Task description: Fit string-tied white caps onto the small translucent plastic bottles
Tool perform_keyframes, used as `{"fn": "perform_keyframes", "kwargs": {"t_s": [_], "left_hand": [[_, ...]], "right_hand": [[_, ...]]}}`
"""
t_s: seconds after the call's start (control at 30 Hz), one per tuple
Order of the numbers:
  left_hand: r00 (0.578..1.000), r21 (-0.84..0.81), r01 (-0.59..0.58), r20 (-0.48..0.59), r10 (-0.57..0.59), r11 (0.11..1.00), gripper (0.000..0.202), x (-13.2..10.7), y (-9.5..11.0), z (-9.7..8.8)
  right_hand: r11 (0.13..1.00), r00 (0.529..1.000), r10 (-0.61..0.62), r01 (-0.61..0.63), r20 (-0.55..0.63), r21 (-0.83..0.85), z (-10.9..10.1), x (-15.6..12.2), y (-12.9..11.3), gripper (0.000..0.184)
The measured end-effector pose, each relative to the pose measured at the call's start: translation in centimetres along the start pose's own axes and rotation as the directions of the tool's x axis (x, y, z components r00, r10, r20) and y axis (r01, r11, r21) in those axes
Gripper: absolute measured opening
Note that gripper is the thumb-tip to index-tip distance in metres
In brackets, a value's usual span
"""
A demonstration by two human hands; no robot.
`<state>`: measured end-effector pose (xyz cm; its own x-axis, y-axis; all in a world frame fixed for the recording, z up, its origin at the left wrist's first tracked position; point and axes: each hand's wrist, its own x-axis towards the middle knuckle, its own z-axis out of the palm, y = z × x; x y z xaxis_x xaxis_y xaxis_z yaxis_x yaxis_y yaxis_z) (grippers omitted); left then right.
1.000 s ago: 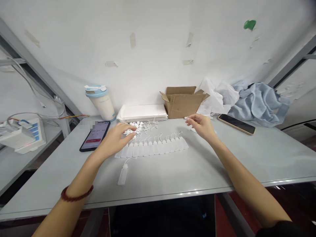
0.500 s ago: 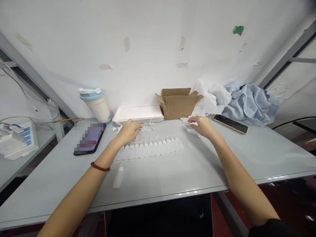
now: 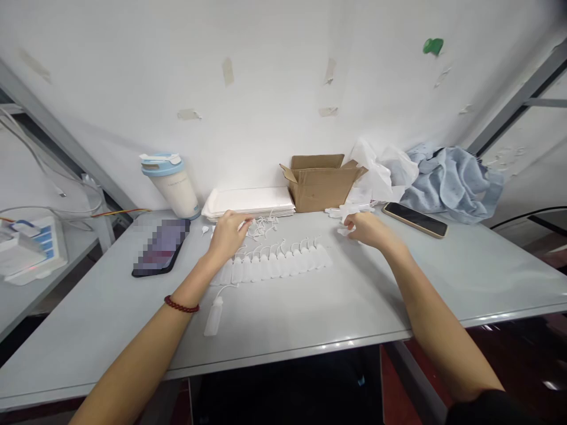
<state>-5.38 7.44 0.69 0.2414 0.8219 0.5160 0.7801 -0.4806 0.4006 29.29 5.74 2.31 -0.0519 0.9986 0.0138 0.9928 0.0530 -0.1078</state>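
Observation:
My left hand (image 3: pixel 228 236) is over the left side of a loose pile of small white caps with thin bent tubes (image 3: pixel 264 227). Its thumb and fingertips are drawn together in a pinch; what lies between them is too small to make out. On the right, my right hand (image 3: pixel 371 229) has its fingers curled on a translucent plastic bottle (image 3: pixel 342 231), mostly hidden beneath them. More such bottles lie just behind that hand. A row of several capped bottles (image 3: pixel 274 265) lies in front of the pile. One capped bottle (image 3: pixel 214 316) lies apart, nearer the table edge.
Along the wall stand a tumbler (image 3: pixel 172 188), a stack of white trays or sheets (image 3: pixel 248 202), an opened cardboard box (image 3: pixel 325 189), a plastic bag (image 3: pixel 374 171) and blue cloth (image 3: pixel 452 186). Phones lie at left (image 3: pixel 162 248) and right (image 3: pixel 415 220).
My right hand has lowered slightly and its fingers have curled in around the bottle. My left hand has shifted a little at the pile, its fingertips now lifted. The view has tilted slightly.

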Motion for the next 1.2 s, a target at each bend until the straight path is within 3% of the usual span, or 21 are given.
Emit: {"fn": "perform_keyframes", "kwargs": {"t_s": [0.1,0.17,0.27,0.33,0.43,0.53,0.63,0.77,0.93,1.2], "left_hand": [[0.984,-0.142,0.091,-0.141,-0.111,0.986,0.017,-0.3,0.8,-0.7],[0.972,-0.229,0.147,-0.149,-0.184,0.962,0.014,-0.5,1.5,-1.3],[0.961,-0.342,0.239,-0.053,-0.272,0.909,0.014,-0.7,3.1,-2.1],[0.948,-0.422,0.312,0.072,-0.311,0.851,0.017,-1.0,4.3,-2.6],[0.932,-0.503,0.36,0.226,-0.283,0.785,0.018,-1.7,6.2,-2.9],[0.941,-0.58,0.329,0.266,-0.208,0.745,0.017,-2.4,7.5,-2.8],[0.954,-0.617,0.291,0.245,-0.173,0.732,0.014,-2.7,8.2,-2.6],[0.95,-0.623,0.303,0.255,-0.18,0.721,0.012,-2.7,8.4,-2.5],[0.943,-0.634,0.322,0.28,-0.179,0.704,0.011,-2.8,8.5,-2.4],[0.952,-0.629,0.279,0.279,-0.125,0.725,0.014,-3.0,8.5,-2.2]], "right_hand": [[1.0,1.0,0.005,-0.005,-0.005,-0.02,0.3,0.0,-0.2,0.017],[1.0,0.999,-0.02,0.019,-0.042,-0.005,0.3,-0.1,-0.8,0.017],[0.964,0.957,-0.161,0.205,-0.24,0.169,0.4,-0.6,-2.7,0.018],[0.867,0.898,-0.235,0.367,-0.372,0.338,0.5,-1.3,-4.5,0.016],[0.674,0.812,-0.356,0.566,-0.462,0.474,0.9,-2.8,-7.2,0.015],[0.558,0.747,-0.413,0.66,-0.522,0.503,1.2,-4.2,-9.2,0.013],[0.506,0.712,-0.441,0.7,-0.547,0.504,1.7,-5.0,-10.0,0.015],[0.493,0.676,-0.459,0.734,-0.576,0.467,2.3,-5.3,-10.3,0.02],[0.53,0.598,-0.502,0.784,-0.625,0.324,2.5,-5.4,-10.3,0.024],[0.578,0.573,-0.506,0.78,-0.645,0.239,2.3,-5.5,-10.2,0.024]]}}
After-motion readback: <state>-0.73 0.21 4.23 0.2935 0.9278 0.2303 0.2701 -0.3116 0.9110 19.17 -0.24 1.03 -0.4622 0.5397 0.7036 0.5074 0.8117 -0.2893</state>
